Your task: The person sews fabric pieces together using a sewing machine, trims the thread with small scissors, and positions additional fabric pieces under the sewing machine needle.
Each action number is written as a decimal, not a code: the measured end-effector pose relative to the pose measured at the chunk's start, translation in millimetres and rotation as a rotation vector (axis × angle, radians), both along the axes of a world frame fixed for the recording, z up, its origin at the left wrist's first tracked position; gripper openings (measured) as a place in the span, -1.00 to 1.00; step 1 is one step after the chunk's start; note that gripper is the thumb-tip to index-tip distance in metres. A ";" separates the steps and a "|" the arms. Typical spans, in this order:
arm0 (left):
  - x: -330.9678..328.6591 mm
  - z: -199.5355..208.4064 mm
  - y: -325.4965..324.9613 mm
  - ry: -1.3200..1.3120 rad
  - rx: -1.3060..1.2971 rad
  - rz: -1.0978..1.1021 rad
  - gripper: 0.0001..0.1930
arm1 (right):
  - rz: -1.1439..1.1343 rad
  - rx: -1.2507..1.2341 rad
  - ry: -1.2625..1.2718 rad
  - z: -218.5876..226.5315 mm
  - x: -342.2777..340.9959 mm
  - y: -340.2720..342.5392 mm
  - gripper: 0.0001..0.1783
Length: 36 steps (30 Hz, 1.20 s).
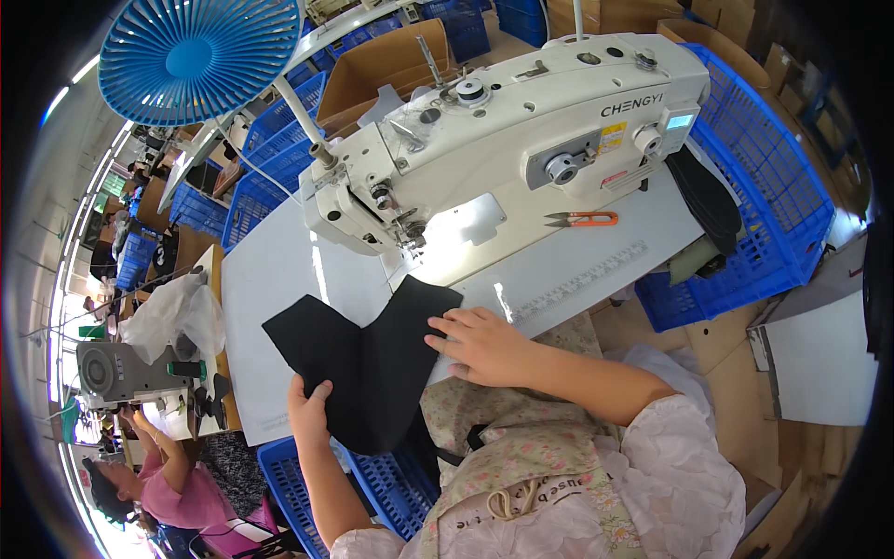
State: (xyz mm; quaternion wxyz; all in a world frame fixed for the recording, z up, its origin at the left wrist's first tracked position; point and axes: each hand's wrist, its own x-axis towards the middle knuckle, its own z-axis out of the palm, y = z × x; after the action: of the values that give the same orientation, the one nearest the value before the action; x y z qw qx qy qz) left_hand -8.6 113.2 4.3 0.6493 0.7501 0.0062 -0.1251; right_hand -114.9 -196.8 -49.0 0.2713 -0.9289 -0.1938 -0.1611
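Observation:
A black fabric piece (372, 373) with a notched top and a rounded bottom lies partly on the white sewing table (270, 252), its lower end over the front edge. My left hand (310, 410) grips its left edge, thumb on top and the other fingers partly hidden. On its right edge rest the fingertips of my right hand (484, 345), stretched out and apart. Just beyond the piece stands a white sewing machine (503, 140), its needle area (410, 238) above the fabric's upper corners. Orange-handled thread snips (582, 220) lie on the table to the right.
Dark fabric pieces (703, 200) hang over the table's right end, beside a blue crate (782, 214). Another blue crate (293, 484) sits below the front edge. A blue fan (191, 58) stands at the upper left. A co-worker (177, 484) sits at another machine on the left.

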 end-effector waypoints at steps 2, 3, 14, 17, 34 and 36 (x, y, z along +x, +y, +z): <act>-5.6 -2.7 4.4 -0.218 0.289 0.044 -0.42 | -0.021 -0.044 -0.042 -8.6 6.9 5.5 -0.45; -7.0 -4.7 4.6 -0.221 0.293 0.045 -0.42 | -0.019 -0.035 -0.052 -12.3 10.0 7.8 -0.47; 23.3 -12.2 -103.5 -0.896 0.829 -0.837 -0.51 | -0.007 -0.049 -0.010 -21.9 30.9 9.3 -0.49; 36.0 -25.0 -118.9 -0.856 0.835 -0.916 -0.51 | -0.034 0.107 -0.035 -16.5 5.9 -13.0 -0.63; 30.2 -24.8 -121.5 -0.886 0.922 -0.817 -0.47 | -1.339 -0.415 0.440 23.8 -92.0 -357.6 -0.65; 28.1 -24.6 -120.8 -0.888 0.930 -0.816 -0.47 | -1.325 -0.486 0.470 17.3 -87.6 -356.2 -0.65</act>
State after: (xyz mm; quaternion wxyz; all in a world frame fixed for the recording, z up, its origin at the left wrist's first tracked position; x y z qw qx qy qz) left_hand 19.4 -7.6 -20.3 0.1101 0.8692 -0.4814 -0.0262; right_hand -202.5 -553.0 -31.7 -0.0615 -0.8950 0.4399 -0.0403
